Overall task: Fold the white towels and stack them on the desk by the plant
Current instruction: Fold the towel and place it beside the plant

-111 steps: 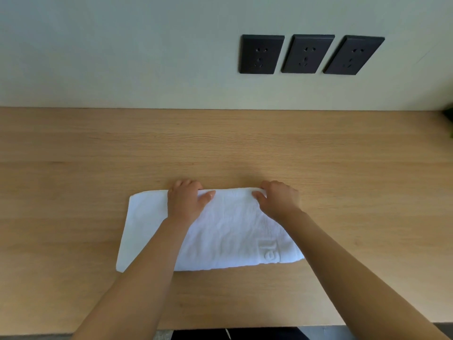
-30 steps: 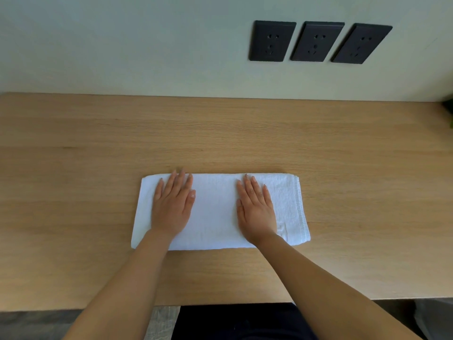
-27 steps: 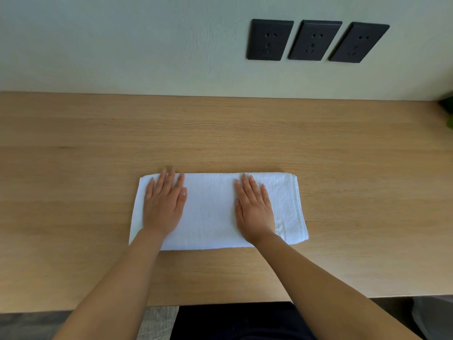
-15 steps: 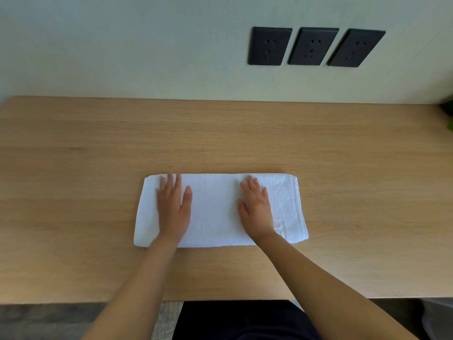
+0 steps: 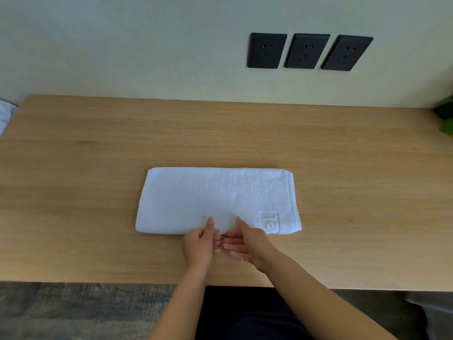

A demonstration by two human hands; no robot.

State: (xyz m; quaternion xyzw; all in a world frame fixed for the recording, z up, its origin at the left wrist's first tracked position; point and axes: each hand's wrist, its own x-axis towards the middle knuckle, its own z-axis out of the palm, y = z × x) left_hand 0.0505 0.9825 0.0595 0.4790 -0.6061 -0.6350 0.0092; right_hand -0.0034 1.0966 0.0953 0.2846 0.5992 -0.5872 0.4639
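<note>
The rear wall [image 5: 147, 45] is pale, plain and evenly lit. Three black socket plates [image 5: 266, 50] are mounted side by side on it, upper right. A light wood-grain counter [image 5: 98, 148] butts against the wall. Below the counter's near edge lies a dark plank-pattern floor [image 5: 73, 310].

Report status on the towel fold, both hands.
Left hand and right hand side by side at near edge, thumbs on top, grip unclear. One white towel folded flat on desk. Nothing between it and plant, far right.
</note>
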